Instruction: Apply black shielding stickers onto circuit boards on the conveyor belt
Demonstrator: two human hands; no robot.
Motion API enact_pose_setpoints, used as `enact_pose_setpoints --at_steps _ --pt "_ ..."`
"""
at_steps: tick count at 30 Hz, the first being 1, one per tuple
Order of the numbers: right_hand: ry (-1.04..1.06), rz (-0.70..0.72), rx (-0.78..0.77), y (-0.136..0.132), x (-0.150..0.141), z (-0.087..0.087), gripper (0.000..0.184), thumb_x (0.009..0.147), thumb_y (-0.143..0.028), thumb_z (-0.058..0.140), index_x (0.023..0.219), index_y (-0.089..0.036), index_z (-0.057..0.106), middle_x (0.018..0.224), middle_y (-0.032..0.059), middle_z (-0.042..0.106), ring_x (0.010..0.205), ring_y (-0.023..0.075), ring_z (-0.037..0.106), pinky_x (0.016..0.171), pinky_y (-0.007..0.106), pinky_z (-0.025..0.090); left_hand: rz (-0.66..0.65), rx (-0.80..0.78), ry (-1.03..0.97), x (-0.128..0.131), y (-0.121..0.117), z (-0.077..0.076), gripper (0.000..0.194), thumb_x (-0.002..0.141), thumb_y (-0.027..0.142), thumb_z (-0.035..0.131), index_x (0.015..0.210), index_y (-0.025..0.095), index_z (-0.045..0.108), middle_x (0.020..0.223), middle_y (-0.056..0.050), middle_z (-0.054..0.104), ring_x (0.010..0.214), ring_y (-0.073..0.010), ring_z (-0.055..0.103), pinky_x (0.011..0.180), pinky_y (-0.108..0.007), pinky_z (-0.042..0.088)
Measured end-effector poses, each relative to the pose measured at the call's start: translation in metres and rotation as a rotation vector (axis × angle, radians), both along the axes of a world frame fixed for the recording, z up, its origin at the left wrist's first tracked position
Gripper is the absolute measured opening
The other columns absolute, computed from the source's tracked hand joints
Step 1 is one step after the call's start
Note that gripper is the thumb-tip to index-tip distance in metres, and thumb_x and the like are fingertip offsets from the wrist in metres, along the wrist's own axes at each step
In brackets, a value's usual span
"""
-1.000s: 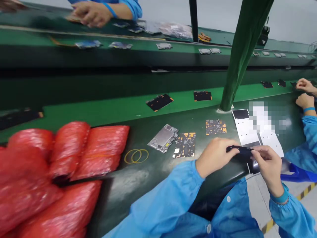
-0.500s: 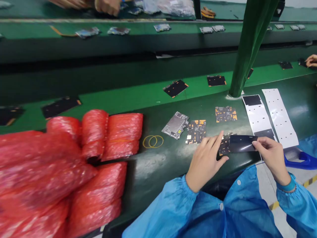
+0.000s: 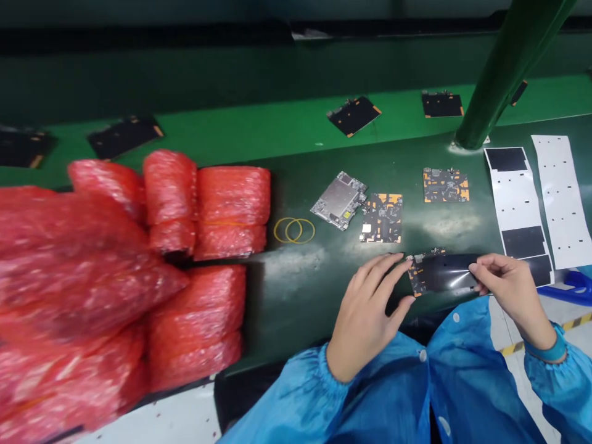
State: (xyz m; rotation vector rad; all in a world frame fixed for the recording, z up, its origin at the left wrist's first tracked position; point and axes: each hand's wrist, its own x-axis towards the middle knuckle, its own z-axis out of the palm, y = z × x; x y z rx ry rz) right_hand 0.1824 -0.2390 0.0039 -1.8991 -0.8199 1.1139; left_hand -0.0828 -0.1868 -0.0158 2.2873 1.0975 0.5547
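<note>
A small circuit board (image 3: 420, 276) with orange patches lies on the dark green bench near its front edge. My left hand (image 3: 367, 314) pins the board's left end between thumb and fingers. My right hand (image 3: 506, 287) pinches the right end of a glossy black film sheet (image 3: 451, 272), which lies across the board. Both of my arms wear blue sleeves.
Two more boards (image 3: 383, 217) (image 3: 445, 185) and a metal shield plate (image 3: 339, 200) lie further back. Yellow rubber bands (image 3: 294, 230) sit left of them. Red bubble-wrap packs (image 3: 185, 246) fill the left. White backing strips (image 3: 518, 203) lie right; a green post (image 3: 502, 74) stands behind, and black boards (image 3: 354, 115) ride the conveyor.
The camera has tilted down, so the far bench and other people's hands have left view. My hands have lowered the black film from the air onto the board on the bench.
</note>
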Motion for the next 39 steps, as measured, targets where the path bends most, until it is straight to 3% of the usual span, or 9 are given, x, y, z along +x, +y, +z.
enact_pose_setpoints --at_steps 3,5,12,21,39 --pt "-0.008 0.007 -0.022 0.003 -0.006 0.003 0.042 0.075 -0.062 0.085 0.073 -0.020 0.076 0.047 0.0002 0.065 0.040 0.0164 0.063 0.041 0.025 0.053 -0.031 0.012 0.023 -0.012 -0.006 -0.002 0.028 0.103 0.027 0.058 0.130 0.029 0.067 0.149 -0.008 0.064 0.146 -0.0306 0.053 0.120 -0.054 0.050" --pt "-0.016 0.021 -0.031 0.004 -0.009 0.004 0.039 0.075 -0.058 0.085 0.073 -0.021 0.076 0.045 -0.0003 0.064 0.039 0.0159 0.062 0.039 0.024 0.052 -0.084 0.046 0.041 -0.019 -0.010 -0.005 0.024 0.102 0.027 0.058 0.124 0.025 0.069 0.155 -0.011 0.059 0.152 -0.0322 0.047 0.123 -0.056 0.047" --pt "-0.087 0.089 -0.076 0.012 -0.010 0.012 0.031 0.078 -0.049 0.085 0.076 -0.019 0.078 0.047 0.0000 0.065 0.041 0.0151 0.063 0.044 0.023 0.053 -0.183 0.150 0.032 -0.020 -0.013 -0.009 0.032 0.098 0.028 0.068 0.128 0.017 0.070 0.159 -0.016 0.056 0.156 -0.0366 0.043 0.126 -0.058 0.040" --pt "-0.189 0.136 -0.042 0.013 -0.011 0.018 0.023 0.080 -0.041 0.084 0.076 -0.020 0.077 0.049 -0.0013 0.066 0.040 0.0119 0.061 0.044 0.020 0.051 -0.189 0.178 0.033 -0.018 -0.013 -0.008 0.036 0.099 0.039 0.070 0.128 0.017 0.069 0.159 -0.018 0.056 0.155 -0.0376 0.044 0.126 -0.058 0.040" --pt "-0.241 0.175 0.013 0.015 -0.013 0.019 0.017 0.083 -0.035 0.083 0.075 -0.021 0.077 0.049 -0.0031 0.066 0.040 0.0108 0.062 0.045 0.018 0.050 -0.174 0.196 0.039 -0.017 -0.013 -0.008 0.034 0.099 0.039 0.070 0.127 0.019 0.068 0.158 -0.016 0.057 0.155 -0.0352 0.044 0.127 -0.056 0.040"
